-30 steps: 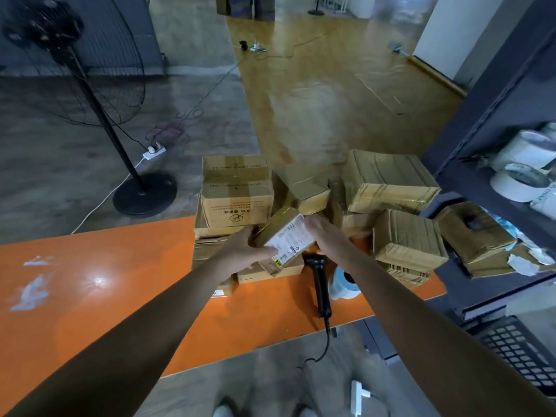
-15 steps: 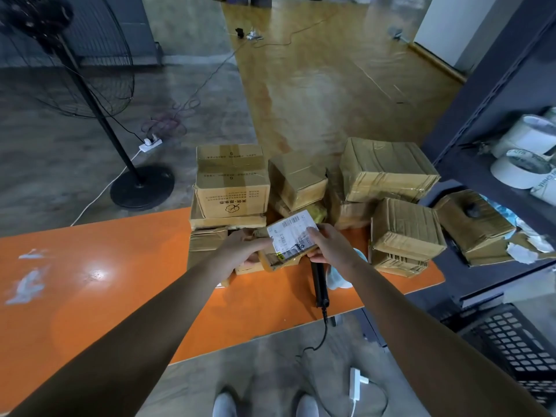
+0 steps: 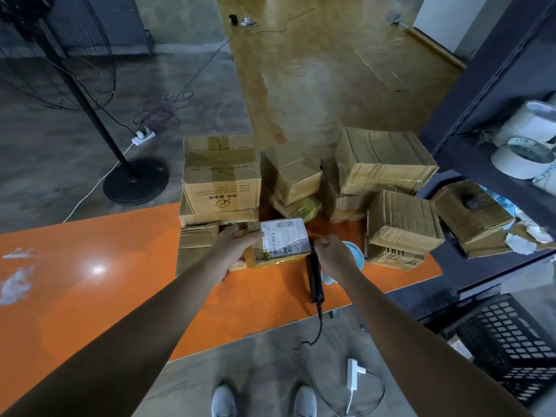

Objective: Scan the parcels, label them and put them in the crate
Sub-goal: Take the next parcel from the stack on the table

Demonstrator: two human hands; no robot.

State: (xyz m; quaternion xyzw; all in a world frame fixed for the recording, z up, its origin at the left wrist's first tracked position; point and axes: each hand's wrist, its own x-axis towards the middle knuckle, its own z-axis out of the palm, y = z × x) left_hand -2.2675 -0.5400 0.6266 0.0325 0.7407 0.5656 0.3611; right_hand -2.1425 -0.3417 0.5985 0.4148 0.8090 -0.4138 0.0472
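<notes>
L hand [image 3: 233,251] grips 1 labelled parcel [image 3: 282,242]; R hand [image 3: 334,254] at 1 scanner [image 3: 314,281], grip unclear.

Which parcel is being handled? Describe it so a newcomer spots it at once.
On the orange table, before the pile of brown taped cardboard boxes, the left hand grips a small yellowish-brown parcel beside the black handheld scanner. Unlike its neighbours, it shows a white barcode label on top.

This is a parcel packing room or small warehouse. Taped cardboard parcels [image 3: 385,164] are piled along the far edge of an orange tabletop [image 3: 90,296], and a corded scanner [image 3: 314,281] lies by its near edge. A steel rack [image 3: 487,85] holds tape rolls [image 3: 520,158]. A black crate [image 3: 511,335] and a pedestal fan [image 3: 90,115] stand on the bare concrete floor [image 3: 210,100].
</notes>
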